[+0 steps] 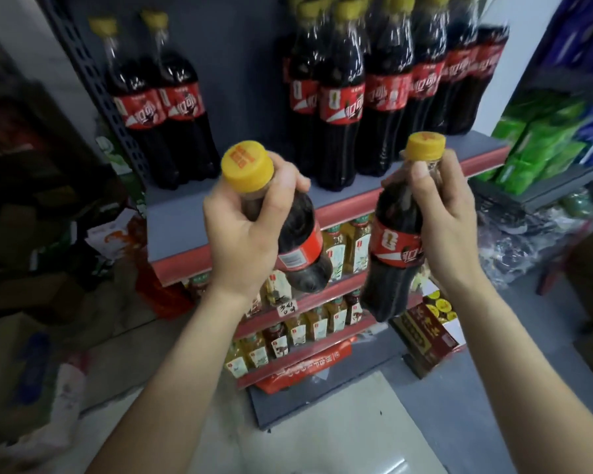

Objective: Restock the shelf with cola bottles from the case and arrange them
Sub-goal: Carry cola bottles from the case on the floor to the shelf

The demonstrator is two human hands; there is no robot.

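Observation:
My left hand (pixel 243 227) grips the neck of a cola bottle (pixel 302 248) with a yellow cap and red label, tilted with its cap toward me. My right hand (pixel 445 213) grips the neck of a second cola bottle (pixel 391 265), held nearly upright. Both bottles hang in the air in front of the grey shelf (pixel 185 213) with a red front strip. On that shelf stand two cola bottles (pixel 165 107) at the left and several more (pixel 374 94) at the right, with a bare gap between the groups.
Lower shelves (pixel 308 323) carry small yellow and amber drink bottles. A red-brown carton (pixel 428 336) sits on the floor at the lower right. Green packs (pixel 541 145) fill a rack on the right. Boxes and bags (pixel 42 354) pile up on the left.

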